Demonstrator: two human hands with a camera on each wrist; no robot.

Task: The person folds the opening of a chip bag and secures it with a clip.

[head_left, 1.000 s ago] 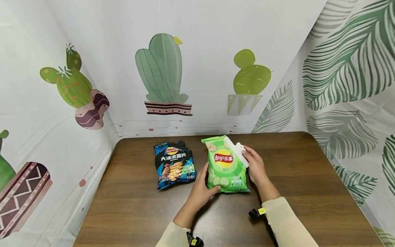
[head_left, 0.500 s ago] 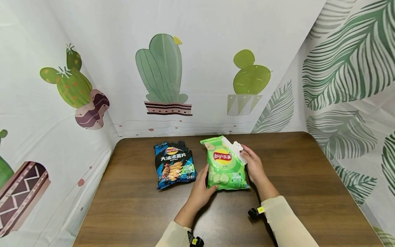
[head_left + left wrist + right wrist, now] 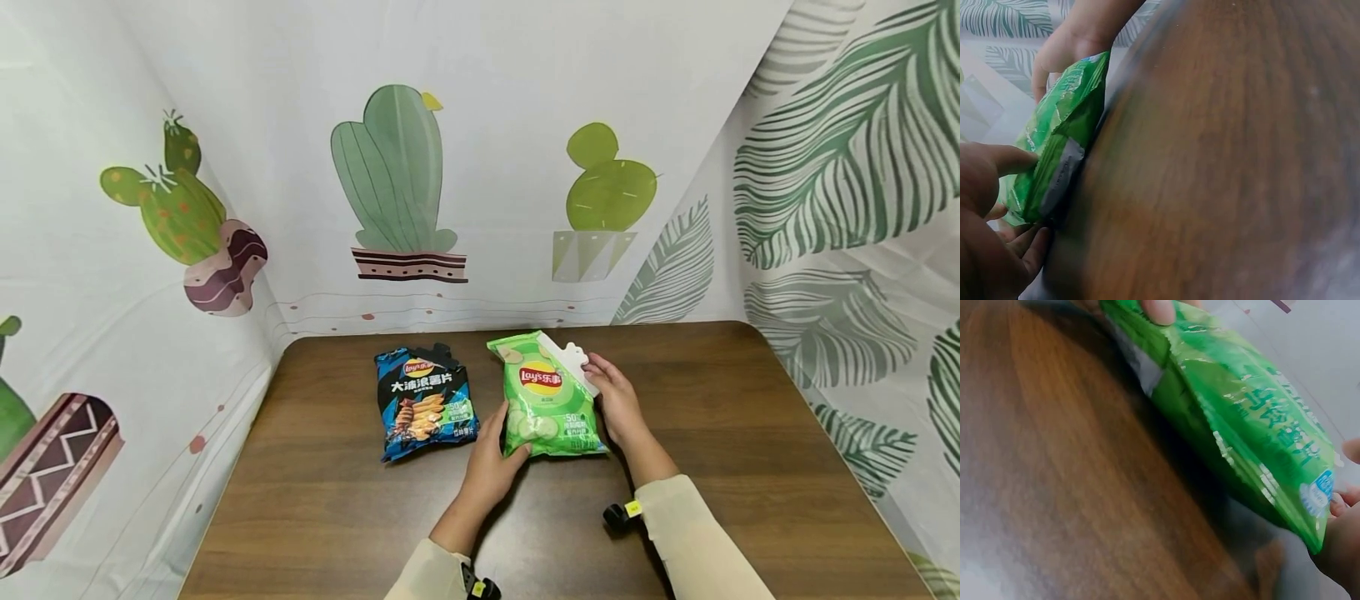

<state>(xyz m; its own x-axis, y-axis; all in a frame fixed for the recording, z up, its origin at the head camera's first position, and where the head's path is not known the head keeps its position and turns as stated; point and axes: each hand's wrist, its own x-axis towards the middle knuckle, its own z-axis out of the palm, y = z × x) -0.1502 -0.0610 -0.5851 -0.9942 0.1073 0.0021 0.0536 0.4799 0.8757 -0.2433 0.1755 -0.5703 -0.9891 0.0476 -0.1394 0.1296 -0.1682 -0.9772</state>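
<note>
A green bag of Lay's chips (image 3: 536,417) stands between both hands in the head view, a white sealing clip (image 3: 568,357) slanted across its upper right corner. My left hand (image 3: 489,467) grips the lower left corner, thumb on the front; the left wrist view shows the thumb (image 3: 1013,157) on the bag and other fingers beneath it. At the right edge, just below the clip's handle, my right hand (image 3: 621,408) holds the bag, its fingers partly hidden behind. The bag's lower edge lies close over the wooden table (image 3: 337,533).
Left of the green bag lies a blue-and-black bag of Lay's chips (image 3: 423,408) with a black clip (image 3: 437,356) along its top. A white curtain (image 3: 502,167) printed with cacti and leaves hangs behind the table's far edge.
The green bag has shifted slightly left and its lower edge has moved up a little toward the far side, both hands staying on it. The blue-and-black bag has not moved.
</note>
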